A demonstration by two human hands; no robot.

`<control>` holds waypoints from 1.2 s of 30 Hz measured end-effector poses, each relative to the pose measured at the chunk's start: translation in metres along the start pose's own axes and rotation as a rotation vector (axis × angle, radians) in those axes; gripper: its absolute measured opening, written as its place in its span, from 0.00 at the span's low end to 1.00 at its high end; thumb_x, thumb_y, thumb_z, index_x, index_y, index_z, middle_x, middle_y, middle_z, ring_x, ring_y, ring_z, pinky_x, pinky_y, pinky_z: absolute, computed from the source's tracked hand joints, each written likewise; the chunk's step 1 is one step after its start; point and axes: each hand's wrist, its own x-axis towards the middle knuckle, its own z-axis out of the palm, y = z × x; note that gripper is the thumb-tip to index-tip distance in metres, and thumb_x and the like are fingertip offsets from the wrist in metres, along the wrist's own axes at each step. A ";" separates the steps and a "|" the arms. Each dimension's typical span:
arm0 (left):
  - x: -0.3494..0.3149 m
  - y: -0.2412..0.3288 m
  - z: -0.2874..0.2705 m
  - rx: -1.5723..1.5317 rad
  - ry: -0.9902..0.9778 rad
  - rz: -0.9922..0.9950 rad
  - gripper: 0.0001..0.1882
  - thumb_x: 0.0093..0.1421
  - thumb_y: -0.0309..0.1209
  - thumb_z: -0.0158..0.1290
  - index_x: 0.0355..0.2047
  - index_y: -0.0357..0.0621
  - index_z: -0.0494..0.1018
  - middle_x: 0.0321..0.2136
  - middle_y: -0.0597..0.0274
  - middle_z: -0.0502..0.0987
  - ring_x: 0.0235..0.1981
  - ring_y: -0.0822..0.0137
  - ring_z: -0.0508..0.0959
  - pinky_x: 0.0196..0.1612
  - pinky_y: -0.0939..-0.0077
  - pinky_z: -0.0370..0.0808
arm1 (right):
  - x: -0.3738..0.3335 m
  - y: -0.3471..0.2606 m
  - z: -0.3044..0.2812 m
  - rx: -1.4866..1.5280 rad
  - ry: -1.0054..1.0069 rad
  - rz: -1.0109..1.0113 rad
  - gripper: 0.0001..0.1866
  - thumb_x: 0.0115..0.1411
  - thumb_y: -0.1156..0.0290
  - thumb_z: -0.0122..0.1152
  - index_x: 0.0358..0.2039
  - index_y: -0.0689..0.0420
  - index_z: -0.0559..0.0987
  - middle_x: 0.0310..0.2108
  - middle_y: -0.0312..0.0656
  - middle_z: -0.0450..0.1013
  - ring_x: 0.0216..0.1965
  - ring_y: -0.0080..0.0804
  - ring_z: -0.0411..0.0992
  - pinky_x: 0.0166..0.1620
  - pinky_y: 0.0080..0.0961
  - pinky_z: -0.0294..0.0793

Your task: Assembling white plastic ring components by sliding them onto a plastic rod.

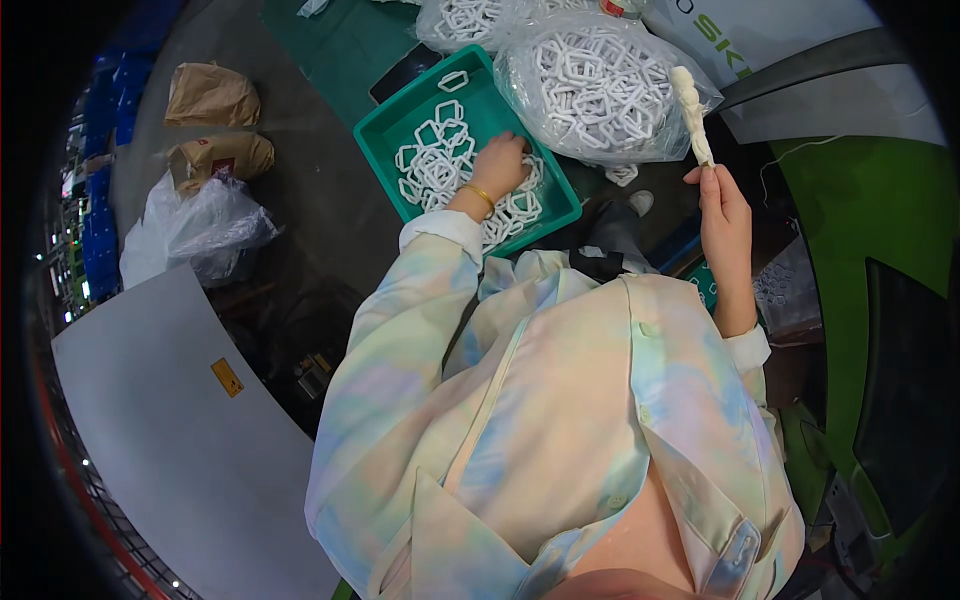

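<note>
My left hand (500, 166) reaches down into a green plastic bin (390, 118). Its fingers are curled over white six-sided plastic rings (432, 170), and their tips are partly hidden, so what they hold cannot be made out. A yellow bangle circles that wrist. Off to the right, my right hand (725, 205) is raised, with thumb and fingers closed round the lower end of a cream-coloured, twisted stick-like piece (688, 108). The piece stands nearly upright, apart from the bin.
Clear plastic bags of white rings (600, 90) lie just beyond the bin. Brown paper bags (212, 95) and a white plastic bag (195, 235) are at the left. A grey panel (170, 430) stands lower left; a green-and-white machine body (860, 180) stands close on the right.
</note>
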 end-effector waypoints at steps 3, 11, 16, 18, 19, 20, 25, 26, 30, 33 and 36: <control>0.005 -0.003 0.010 0.028 -0.014 0.009 0.12 0.53 0.26 0.54 0.39 0.40 0.76 0.40 0.45 0.75 0.46 0.46 0.76 0.49 0.57 0.74 | -0.001 -0.001 0.000 -0.007 -0.026 0.033 0.17 0.71 0.60 0.46 0.34 0.59 0.77 0.19 0.37 0.67 0.22 0.19 0.62 0.27 0.22 0.62; 0.006 -0.009 -0.010 -0.103 -0.135 -0.077 0.11 0.52 0.21 0.51 0.37 0.38 0.75 0.36 0.44 0.75 0.45 0.44 0.76 0.47 0.57 0.74 | -0.001 0.004 0.002 -0.001 -0.009 0.050 0.17 0.71 0.59 0.46 0.35 0.59 0.77 0.20 0.39 0.69 0.23 0.21 0.64 0.29 0.23 0.64; -0.001 0.006 0.006 -0.007 0.069 0.058 0.11 0.52 0.23 0.52 0.37 0.38 0.74 0.36 0.47 0.76 0.40 0.45 0.77 0.44 0.56 0.76 | 0.002 0.004 0.008 0.006 -0.035 0.044 0.17 0.70 0.60 0.46 0.35 0.60 0.77 0.20 0.40 0.69 0.23 0.22 0.64 0.30 0.23 0.65; -0.005 0.018 0.012 0.086 0.150 0.030 0.10 0.52 0.24 0.53 0.36 0.38 0.74 0.35 0.47 0.76 0.39 0.45 0.77 0.43 0.56 0.77 | 0.003 0.001 0.009 0.024 -0.020 0.008 0.18 0.70 0.60 0.46 0.35 0.60 0.77 0.20 0.40 0.69 0.23 0.22 0.64 0.30 0.24 0.65; -0.008 0.019 0.017 0.135 0.149 -0.011 0.09 0.52 0.24 0.53 0.35 0.39 0.74 0.36 0.46 0.76 0.39 0.46 0.77 0.42 0.56 0.77 | 0.003 0.000 0.009 0.023 -0.022 0.005 0.18 0.70 0.60 0.46 0.35 0.60 0.77 0.20 0.40 0.69 0.23 0.22 0.64 0.30 0.24 0.65; -0.010 0.018 0.019 0.183 0.148 -0.053 0.09 0.52 0.24 0.53 0.35 0.39 0.73 0.36 0.46 0.76 0.39 0.46 0.78 0.42 0.56 0.77 | 0.003 -0.001 0.009 0.022 -0.029 0.010 0.18 0.70 0.60 0.46 0.35 0.60 0.77 0.20 0.40 0.69 0.23 0.22 0.64 0.30 0.24 0.66; -0.001 -0.001 0.004 0.081 0.047 -0.044 0.13 0.50 0.26 0.56 0.37 0.38 0.76 0.37 0.42 0.75 0.40 0.45 0.78 0.43 0.58 0.77 | 0.005 -0.002 0.011 0.010 -0.048 0.015 0.18 0.70 0.59 0.46 0.34 0.60 0.77 0.21 0.40 0.70 0.23 0.22 0.65 0.31 0.23 0.66; 0.000 -0.005 -0.007 0.031 0.052 -0.034 0.14 0.49 0.27 0.57 0.37 0.38 0.77 0.38 0.42 0.75 0.40 0.45 0.78 0.43 0.58 0.77 | 0.005 -0.003 0.011 0.011 -0.044 0.013 0.18 0.70 0.59 0.46 0.34 0.60 0.77 0.21 0.40 0.70 0.23 0.22 0.65 0.31 0.23 0.66; -0.003 -0.025 -0.045 -0.139 0.053 -0.147 0.14 0.48 0.28 0.58 0.37 0.42 0.78 0.38 0.42 0.74 0.40 0.43 0.77 0.45 0.57 0.76 | 0.004 0.001 0.011 0.014 -0.054 0.016 0.18 0.70 0.59 0.46 0.34 0.60 0.77 0.22 0.41 0.71 0.24 0.23 0.66 0.31 0.23 0.67; -0.015 -0.031 -0.041 -0.044 -0.047 -0.088 0.14 0.49 0.28 0.57 0.38 0.43 0.77 0.38 0.43 0.75 0.40 0.45 0.77 0.45 0.58 0.76 | 0.004 -0.001 0.011 0.010 -0.062 0.007 0.18 0.70 0.59 0.46 0.34 0.60 0.77 0.23 0.42 0.72 0.25 0.25 0.67 0.33 0.24 0.68; -0.025 -0.019 -0.030 0.091 -0.073 -0.097 0.11 0.50 0.27 0.56 0.36 0.43 0.77 0.37 0.47 0.77 0.40 0.48 0.78 0.43 0.58 0.77 | 0.004 -0.003 0.013 0.008 -0.053 -0.020 0.18 0.70 0.59 0.46 0.35 0.60 0.77 0.24 0.43 0.73 0.26 0.27 0.69 0.34 0.25 0.69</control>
